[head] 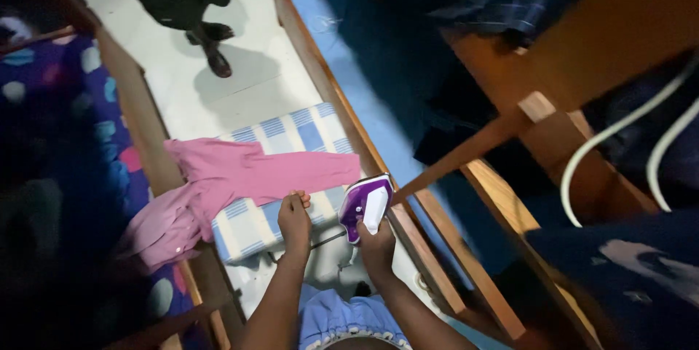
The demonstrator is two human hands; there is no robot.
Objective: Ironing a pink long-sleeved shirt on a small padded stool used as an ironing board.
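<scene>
Showing an ironing scene from above, centred on a blue-and-white checked cloth (291,139) spread on the floor. Lying across the checked cloth, a pink long-sleeved shirt (233,175), one sleeve stretched to the cloth's right edge, body hanging off its left edge against a wooden bed frame (142,124). Pressing down at the cloth's near edge, just beside the sleeve, the left hand (294,220), clenched on the fabric there. Grasping a purple-and-white iron (364,206) at the cloth's near right corner, the right hand (377,242), fingers wrapped around its lower part. Standing beyond the cloth's far edge, another person's sandalled feet (212,48).
</scene>
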